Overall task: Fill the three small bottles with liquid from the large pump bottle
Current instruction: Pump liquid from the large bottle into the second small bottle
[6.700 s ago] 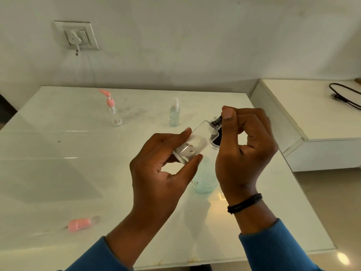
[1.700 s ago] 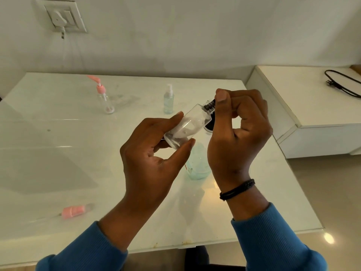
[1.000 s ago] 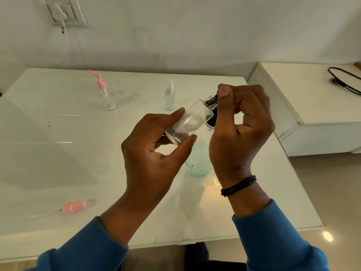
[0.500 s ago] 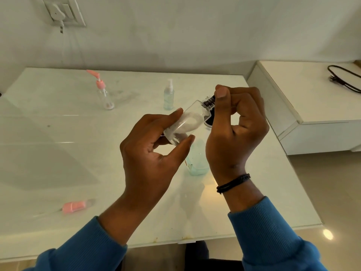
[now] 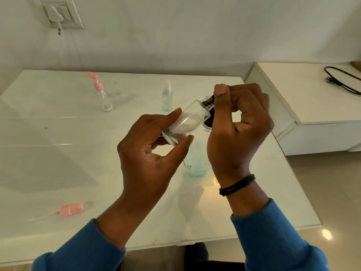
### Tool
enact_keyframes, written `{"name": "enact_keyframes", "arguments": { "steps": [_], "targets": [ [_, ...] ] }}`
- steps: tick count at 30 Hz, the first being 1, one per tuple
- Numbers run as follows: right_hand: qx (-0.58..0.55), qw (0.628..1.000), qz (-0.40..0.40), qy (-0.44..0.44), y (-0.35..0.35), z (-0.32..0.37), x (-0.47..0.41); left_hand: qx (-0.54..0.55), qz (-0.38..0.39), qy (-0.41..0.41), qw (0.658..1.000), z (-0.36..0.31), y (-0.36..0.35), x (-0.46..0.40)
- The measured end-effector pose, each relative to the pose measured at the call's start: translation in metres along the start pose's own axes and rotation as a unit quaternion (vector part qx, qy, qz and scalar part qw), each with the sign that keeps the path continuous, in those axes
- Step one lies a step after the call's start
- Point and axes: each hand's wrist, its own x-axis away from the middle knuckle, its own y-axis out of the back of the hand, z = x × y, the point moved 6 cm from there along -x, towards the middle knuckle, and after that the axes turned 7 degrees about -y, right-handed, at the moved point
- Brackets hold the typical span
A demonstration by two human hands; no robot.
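Midair, both hands, left hand and right hand, grip small bottle above table.

Lighting is soft, even and moderately dim. The glossy white table carries a warm glare patch beside the right hand; a bright spot marks the floor. Edges bow with wide-angle distortion. The pink cap appears blurred.

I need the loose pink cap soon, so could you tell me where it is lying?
In the head view the pink cap lies on its side on the table at near left, left of the left hand's forearm.
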Motion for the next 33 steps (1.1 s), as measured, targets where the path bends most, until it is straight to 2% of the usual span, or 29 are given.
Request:
{"name": "enact_keyframes", "arguments": {
  "steps": [33],
  "targets": [
    [-0.022, 1.000, 0.001, -0.008, -0.0015, -0.0040, 0.0040, -0.022, 0.003, -0.005, 1.000, -0.0004, 0.0003, -0.0011]
  ]
}}
